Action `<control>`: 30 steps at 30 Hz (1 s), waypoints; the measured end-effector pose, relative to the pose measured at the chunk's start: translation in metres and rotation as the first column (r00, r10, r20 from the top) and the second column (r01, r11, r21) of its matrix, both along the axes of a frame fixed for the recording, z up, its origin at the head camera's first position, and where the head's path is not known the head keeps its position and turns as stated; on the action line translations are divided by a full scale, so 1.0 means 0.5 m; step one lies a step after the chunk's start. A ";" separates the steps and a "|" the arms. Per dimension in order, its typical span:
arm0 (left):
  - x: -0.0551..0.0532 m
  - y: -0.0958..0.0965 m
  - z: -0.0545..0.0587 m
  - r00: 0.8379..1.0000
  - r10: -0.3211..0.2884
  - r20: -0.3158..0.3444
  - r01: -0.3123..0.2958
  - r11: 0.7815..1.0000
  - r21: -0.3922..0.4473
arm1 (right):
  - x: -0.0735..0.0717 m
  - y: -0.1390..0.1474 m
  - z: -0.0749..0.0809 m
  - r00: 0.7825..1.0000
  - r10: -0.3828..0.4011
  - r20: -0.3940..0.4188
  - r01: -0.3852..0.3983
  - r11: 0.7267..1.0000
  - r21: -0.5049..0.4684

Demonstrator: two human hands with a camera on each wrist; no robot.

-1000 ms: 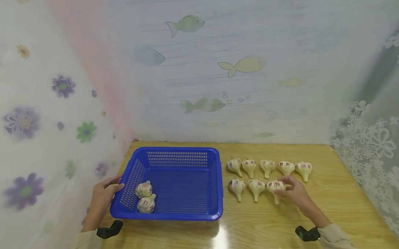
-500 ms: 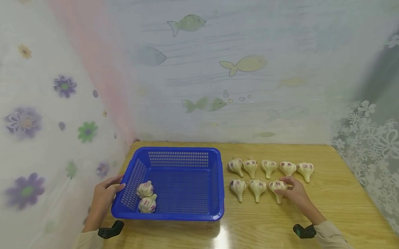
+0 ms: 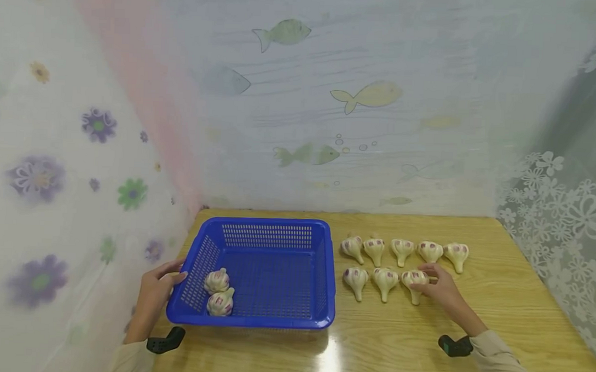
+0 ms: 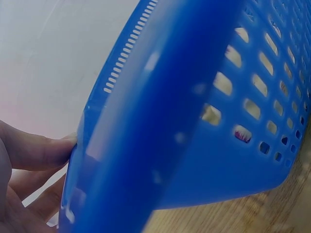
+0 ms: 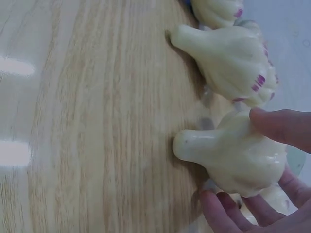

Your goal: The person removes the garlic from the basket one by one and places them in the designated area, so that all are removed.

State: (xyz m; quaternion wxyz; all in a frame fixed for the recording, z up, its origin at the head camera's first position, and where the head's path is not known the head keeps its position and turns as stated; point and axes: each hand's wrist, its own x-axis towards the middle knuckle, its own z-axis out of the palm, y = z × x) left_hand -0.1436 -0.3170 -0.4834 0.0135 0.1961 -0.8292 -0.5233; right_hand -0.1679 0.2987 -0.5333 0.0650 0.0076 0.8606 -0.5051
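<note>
A blue plastic basket [image 3: 249, 321] with slotted walls stands on the table's left side. My left hand [image 3: 153, 290] grips its left rim, thumb on the near face; the thumb [image 4: 46, 151] shows against the rim in the left wrist view. Two garlic bulbs [image 3: 220, 303] lie together in the basket's near left corner. On the right, my right hand [image 3: 444, 292] pinches the rightmost front-row garlic bulb [image 5: 238, 158] between thumb and fingers. This bulb appears to rest on the table, its stem pointing toward me.
Two more garlic bulbs [image 3: 385, 281] complete the front row, right of the basket. Behind them several bulbs [image 3: 401, 250] form a back row. The wooden table [image 3: 381, 347] meets a painted wall [image 3: 300, 109] at the back and a flowered one [image 3: 70, 211] on the left.
The head view has shifted very slightly. My right wrist has moved a little to the left, while its fingers stay on the same garlic bulb. Basket and left hand keep their places.
</note>
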 end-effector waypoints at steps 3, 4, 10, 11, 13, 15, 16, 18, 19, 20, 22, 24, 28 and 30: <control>-0.001 0.001 0.000 1.000 0.001 0.001 -0.001 1.000 -0.006 | 0.000 0.006 0.005 1.000 0.010 0.001 -0.010 1.000 0.009; -0.001 0.001 0.000 1.000 0.003 0.001 -0.003 1.000 -0.008 | -0.001 0.009 0.007 1.000 0.013 -0.005 -0.013 1.000 0.014; -0.001 0.001 0.000 1.000 0.007 -0.002 -0.007 1.000 -0.010 | -0.008 0.012 0.039 0.998 0.056 -0.018 -0.054 0.996 0.073; 0.000 0.001 0.000 1.000 0.005 -0.002 -0.005 1.000 -0.008 | -0.009 0.010 0.048 0.998 0.064 -0.019 -0.062 0.994 0.086; 0.001 0.001 0.000 1.000 0.004 -0.003 -0.004 1.000 -0.007 | -0.013 0.004 0.068 0.997 0.076 -0.034 -0.071 0.990 0.121; 0.002 0.001 -0.001 1.000 0.004 -0.005 -0.004 1.000 -0.005 | -0.017 -0.004 0.089 0.993 0.096 -0.063 -0.086 0.986 0.142; 0.001 0.000 0.000 1.000 0.004 -0.006 -0.004 1.000 -0.004 | -0.021 -0.009 0.099 0.990 0.109 -0.086 -0.095 0.984 0.153; 0.000 -0.001 0.001 1.000 0.004 -0.008 -0.004 1.000 -0.002 | -0.026 -0.019 0.118 0.984 0.131 -0.124 -0.109 0.979 0.169; -0.001 -0.001 0.002 1.000 0.005 -0.008 -0.005 1.000 0.001 | -0.028 -0.025 0.127 0.980 0.143 -0.136 -0.120 0.978 0.169; -0.001 -0.001 0.003 1.000 0.005 -0.006 -0.005 1.000 0.004 | -0.031 -0.032 0.136 0.977 0.157 -0.147 -0.131 0.976 0.174; -0.003 -0.001 0.004 1.000 0.003 -0.005 -0.003 1.000 0.006 | -0.033 -0.047 0.153 0.969 0.182 -0.165 -0.154 0.974 0.168; -0.004 -0.001 0.003 1.000 0.005 -0.004 -0.005 1.000 0.006 | -0.035 -0.066 0.167 0.963 0.209 -0.168 -0.187 0.973 0.138; -0.002 -0.001 -0.001 1.000 0.007 -0.007 -0.007 1.000 0.010 | -0.040 -0.110 0.184 0.938 0.288 -0.191 -0.278 0.957 0.081; 0.000 -0.002 -0.002 1.000 0.005 -0.009 -0.005 1.000 0.021 | -0.043 -0.134 0.191 0.924 0.327 -0.197 -0.320 0.945 0.067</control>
